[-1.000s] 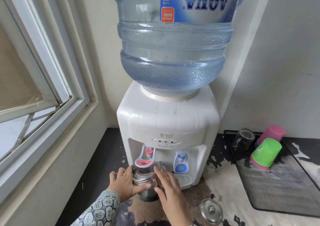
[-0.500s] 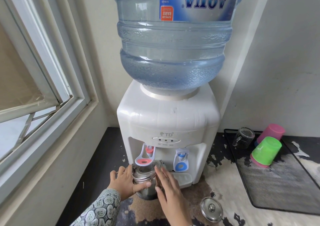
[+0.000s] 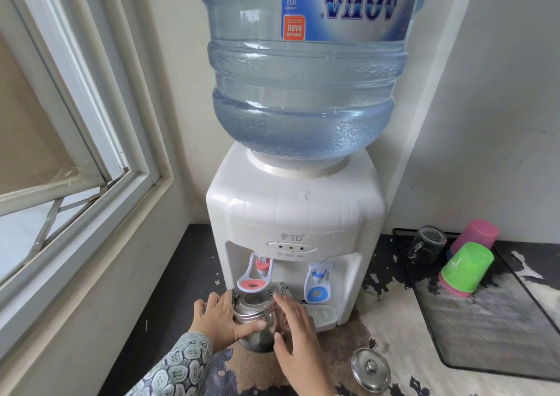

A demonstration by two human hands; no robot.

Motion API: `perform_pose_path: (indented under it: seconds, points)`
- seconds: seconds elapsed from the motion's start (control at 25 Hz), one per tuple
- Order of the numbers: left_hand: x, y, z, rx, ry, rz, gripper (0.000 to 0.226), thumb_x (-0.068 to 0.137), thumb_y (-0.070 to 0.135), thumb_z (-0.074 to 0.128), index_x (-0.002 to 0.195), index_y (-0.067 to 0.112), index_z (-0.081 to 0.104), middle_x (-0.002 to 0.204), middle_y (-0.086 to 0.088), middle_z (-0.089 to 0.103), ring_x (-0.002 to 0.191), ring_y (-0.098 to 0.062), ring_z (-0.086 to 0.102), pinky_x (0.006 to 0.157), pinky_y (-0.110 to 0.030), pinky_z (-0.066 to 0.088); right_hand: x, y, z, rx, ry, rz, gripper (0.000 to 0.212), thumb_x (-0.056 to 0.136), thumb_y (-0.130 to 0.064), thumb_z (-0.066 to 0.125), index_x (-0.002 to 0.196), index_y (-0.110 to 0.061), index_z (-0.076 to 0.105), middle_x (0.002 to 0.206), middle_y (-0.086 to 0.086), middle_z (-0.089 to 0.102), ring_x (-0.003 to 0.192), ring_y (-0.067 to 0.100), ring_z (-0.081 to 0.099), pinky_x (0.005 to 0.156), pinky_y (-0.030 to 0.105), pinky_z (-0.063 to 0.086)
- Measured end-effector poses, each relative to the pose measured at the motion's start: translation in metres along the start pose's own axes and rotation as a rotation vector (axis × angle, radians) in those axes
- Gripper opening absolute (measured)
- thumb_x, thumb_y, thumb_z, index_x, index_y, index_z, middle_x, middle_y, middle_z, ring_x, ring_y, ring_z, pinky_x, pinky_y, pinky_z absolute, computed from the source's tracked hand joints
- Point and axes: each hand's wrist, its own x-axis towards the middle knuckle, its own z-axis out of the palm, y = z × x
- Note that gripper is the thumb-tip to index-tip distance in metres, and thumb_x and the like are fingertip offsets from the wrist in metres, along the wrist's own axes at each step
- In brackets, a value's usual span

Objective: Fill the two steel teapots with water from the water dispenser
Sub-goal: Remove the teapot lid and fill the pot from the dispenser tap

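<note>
A steel teapot (image 3: 257, 312) stands open-topped under the red tap (image 3: 254, 277) of the white water dispenser (image 3: 297, 210). My left hand (image 3: 222, 320) wraps its left side with the thumb across the front. My right hand (image 3: 295, 329) lies flat against its right side, fingers pointing up towards the rim. The teapot's steel lid (image 3: 370, 369) lies on the counter to the right. A blue tap (image 3: 316, 282) is beside the red one, over a small drip tray (image 3: 322, 315). Only one teapot is in view.
A big blue water bottle (image 3: 306, 77) sits upside down on the dispenser. A black mesh tray (image 3: 485, 329) at the right holds a green cup (image 3: 466, 267), a pink cup (image 3: 475, 238) and a glass mug (image 3: 427, 244). A window frame (image 3: 91, 153) runs along the left wall.
Both hands stay on the teapot under the red tap. The view has tilted down a little; nothing else has moved.
</note>
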Motion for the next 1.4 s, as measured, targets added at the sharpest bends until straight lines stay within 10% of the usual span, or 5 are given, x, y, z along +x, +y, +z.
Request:
perform_pose_path:
  seconds: [0.24,0.6,1.4]
  points:
    - [0.001,-0.003,0.001,-0.016,-0.006,0.009,0.138,0.019,0.099,-0.008,0.132,0.028,0.028,0.124,0.010,0.045,0.112,-0.013,0.035,0.097,-0.036,0.021,0.029,-0.020,-0.015,0.247,0.184,-0.039,0.004,0.084,-0.013,0.058,0.082,-0.017,0.060,0.090,-0.001,0.053,0.085,0.007,0.054,0.078,0.020,0.046]
    - [0.002,-0.002,0.000,-0.027,0.008,0.005,0.135,0.020,0.100,-0.005,0.130,0.030,0.030,0.124,0.012,0.046,0.111,-0.013,0.035,0.097,-0.035,0.022,0.048,-0.042,-0.025,0.432,-0.072,-0.005,0.017,0.083,-0.033,0.053,0.074,-0.020,0.059,0.070,-0.003,0.061,0.066,0.003,0.054,0.062,0.013,0.042]
    - [0.001,-0.003,0.001,0.003,-0.013,0.012,0.132,0.023,0.100,0.001,0.130,0.029,0.030,0.121,0.010,0.047,0.111,-0.014,0.036,0.097,-0.035,0.024,0.048,-0.052,-0.033,0.577,-0.013,0.186,0.034,0.083,-0.042,0.058,0.064,-0.016,0.049,0.061,-0.002,0.045,0.063,0.007,0.046,0.065,0.021,0.038]
